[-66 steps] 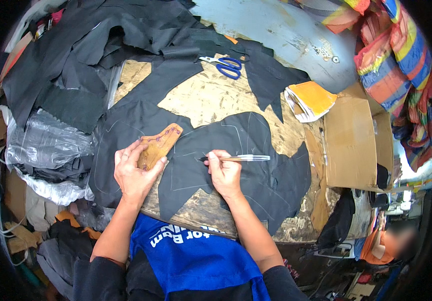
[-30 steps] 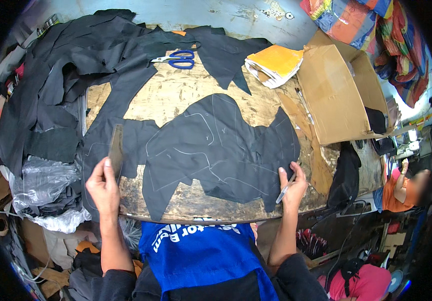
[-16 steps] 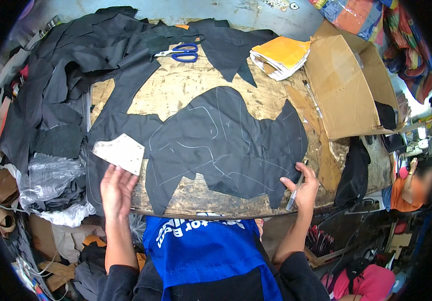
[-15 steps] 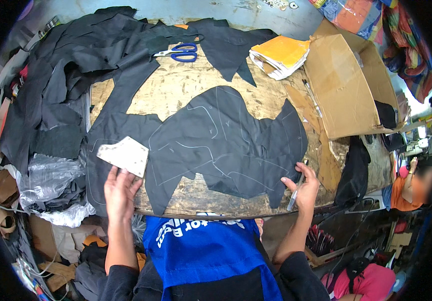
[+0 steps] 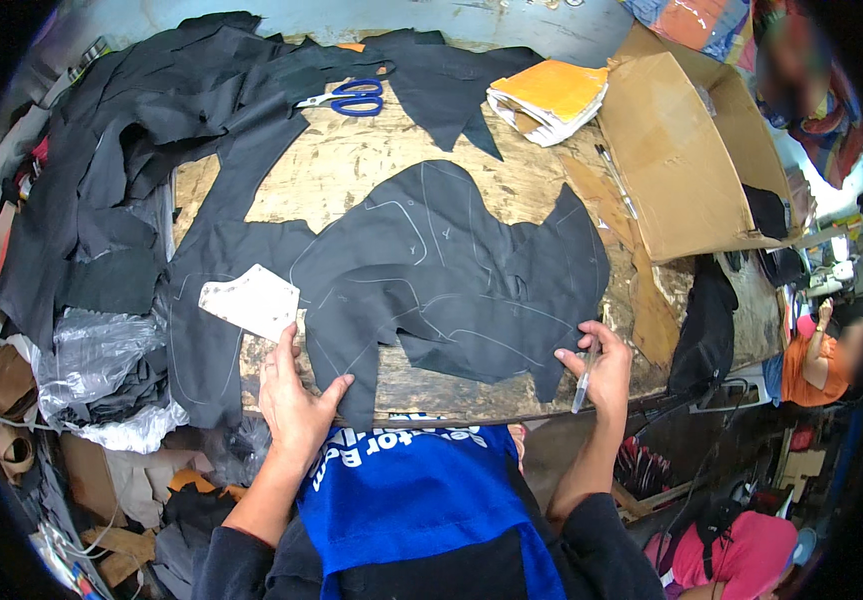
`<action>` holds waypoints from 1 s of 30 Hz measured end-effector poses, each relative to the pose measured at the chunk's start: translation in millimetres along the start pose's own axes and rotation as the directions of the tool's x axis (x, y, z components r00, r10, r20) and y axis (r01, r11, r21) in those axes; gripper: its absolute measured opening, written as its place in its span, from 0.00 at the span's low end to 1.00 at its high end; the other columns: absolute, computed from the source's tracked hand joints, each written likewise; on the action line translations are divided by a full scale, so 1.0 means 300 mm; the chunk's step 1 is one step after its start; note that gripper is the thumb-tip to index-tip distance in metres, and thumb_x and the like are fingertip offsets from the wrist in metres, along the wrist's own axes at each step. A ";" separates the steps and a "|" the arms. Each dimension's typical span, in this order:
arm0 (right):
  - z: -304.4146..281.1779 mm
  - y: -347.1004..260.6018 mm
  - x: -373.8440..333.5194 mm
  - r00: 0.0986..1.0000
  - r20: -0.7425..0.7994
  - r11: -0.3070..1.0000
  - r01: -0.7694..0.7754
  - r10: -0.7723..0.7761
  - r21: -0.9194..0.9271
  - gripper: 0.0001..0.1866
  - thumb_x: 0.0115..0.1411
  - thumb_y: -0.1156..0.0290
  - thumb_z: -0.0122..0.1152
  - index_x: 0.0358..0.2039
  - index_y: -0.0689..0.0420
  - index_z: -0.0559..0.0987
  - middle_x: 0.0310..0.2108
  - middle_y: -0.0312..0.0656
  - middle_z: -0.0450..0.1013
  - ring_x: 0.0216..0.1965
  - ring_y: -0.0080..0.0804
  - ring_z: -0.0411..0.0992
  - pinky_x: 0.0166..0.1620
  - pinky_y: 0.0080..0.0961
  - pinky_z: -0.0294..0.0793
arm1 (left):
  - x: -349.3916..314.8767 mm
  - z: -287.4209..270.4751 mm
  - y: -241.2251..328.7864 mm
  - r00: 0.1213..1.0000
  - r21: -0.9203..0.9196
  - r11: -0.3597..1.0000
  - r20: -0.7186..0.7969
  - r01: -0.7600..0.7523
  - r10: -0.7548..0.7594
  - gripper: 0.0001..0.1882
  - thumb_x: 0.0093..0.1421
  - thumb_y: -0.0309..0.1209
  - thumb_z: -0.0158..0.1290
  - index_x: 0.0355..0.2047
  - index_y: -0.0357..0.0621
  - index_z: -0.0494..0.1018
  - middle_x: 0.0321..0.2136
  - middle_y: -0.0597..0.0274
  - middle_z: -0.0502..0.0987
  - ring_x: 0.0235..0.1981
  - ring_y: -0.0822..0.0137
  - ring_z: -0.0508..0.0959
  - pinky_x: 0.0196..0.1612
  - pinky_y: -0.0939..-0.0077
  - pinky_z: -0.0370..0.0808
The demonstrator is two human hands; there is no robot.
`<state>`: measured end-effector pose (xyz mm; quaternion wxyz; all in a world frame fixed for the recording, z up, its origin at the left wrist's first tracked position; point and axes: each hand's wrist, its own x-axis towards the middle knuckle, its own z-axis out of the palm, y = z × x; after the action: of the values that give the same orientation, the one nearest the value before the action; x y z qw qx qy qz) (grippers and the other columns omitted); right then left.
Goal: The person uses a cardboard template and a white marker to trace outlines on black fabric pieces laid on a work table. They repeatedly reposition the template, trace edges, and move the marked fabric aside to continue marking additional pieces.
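A large black leather piece (image 5: 461, 290) with pale drawn outlines lies spread on the worn wooden table, a fold raised in its left part. My left hand (image 5: 296, 405) rests at its lower left, thumb on the leather's edge and the other fingers stretched apart beside it. Their tips are near a white pattern template (image 5: 253, 300), which lies on another marked black piece (image 5: 201, 355). At the lower right, my right hand (image 5: 606, 370) holds a clear pen (image 5: 580, 390), with its fingertips close to the leather's right edge.
Blue-handled scissors (image 5: 356, 98) lie at the back. An orange and white folded bundle (image 5: 551, 100) is beside an open cardboard box (image 5: 671, 160). Black leather sheets (image 5: 121, 170) pile up on the left, above a plastic-wrapped bundle (image 5: 101, 360). A person in orange (image 5: 816, 370) sits far right.
My left hand has moved right, from below the template onto the large leather piece's lower left, which is now folded up. The right hand still holds the pen.
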<state>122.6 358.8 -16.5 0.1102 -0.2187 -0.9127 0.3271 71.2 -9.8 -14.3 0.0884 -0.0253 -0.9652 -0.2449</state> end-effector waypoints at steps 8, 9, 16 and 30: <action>0.042 -0.061 -0.020 0.989 -0.052 0.989 -0.140 0.138 -0.054 0.25 0.34 0.74 0.77 0.36 0.61 0.76 0.23 0.38 0.71 0.24 0.28 0.69 0.30 0.26 0.70 | 0.052 0.000 -0.019 0.927 -0.511 0.787 0.316 0.346 -0.203 0.38 0.44 0.20 0.61 0.57 0.36 0.61 0.16 0.71 0.64 0.17 0.78 0.63 0.23 0.84 0.64; 0.043 -0.067 -0.020 0.990 -0.050 0.990 -0.134 0.131 -0.052 0.23 0.35 0.75 0.76 0.34 0.62 0.76 0.21 0.36 0.70 0.23 0.24 0.68 0.29 0.23 0.68 | 0.061 -0.013 -0.039 0.924 -0.541 0.761 0.321 0.358 -0.207 0.28 0.46 0.18 0.58 0.50 0.34 0.69 0.17 0.75 0.62 0.19 0.83 0.60 0.22 0.87 0.59; 0.032 -0.148 0.024 0.982 -0.184 0.784 0.149 -0.044 0.603 0.16 0.44 0.90 0.57 0.32 0.56 0.70 0.26 0.28 0.60 0.27 0.14 0.59 0.31 0.11 0.57 | 0.104 -0.064 -0.160 0.956 -0.685 0.677 0.274 0.270 -0.104 0.15 0.51 0.17 0.55 0.41 0.34 0.76 0.24 0.70 0.74 0.23 0.81 0.69 0.30 0.87 0.67; 0.008 -0.245 0.126 0.997 -0.076 0.889 0.031 0.004 0.457 0.14 0.44 0.87 0.51 0.32 0.57 0.69 0.27 0.28 0.62 0.27 0.13 0.58 0.31 0.10 0.57 | 0.079 -0.047 -0.084 0.873 -0.794 0.387 0.482 0.469 -0.071 0.25 0.55 0.16 0.52 0.54 0.30 0.63 0.31 0.64 0.76 0.26 0.80 0.74 0.29 0.87 0.73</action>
<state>64.4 324.5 31.3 0.1949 -0.1922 -0.8066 0.5240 47.8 -38.7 -9.6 -0.1645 0.0471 -0.6743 -0.7183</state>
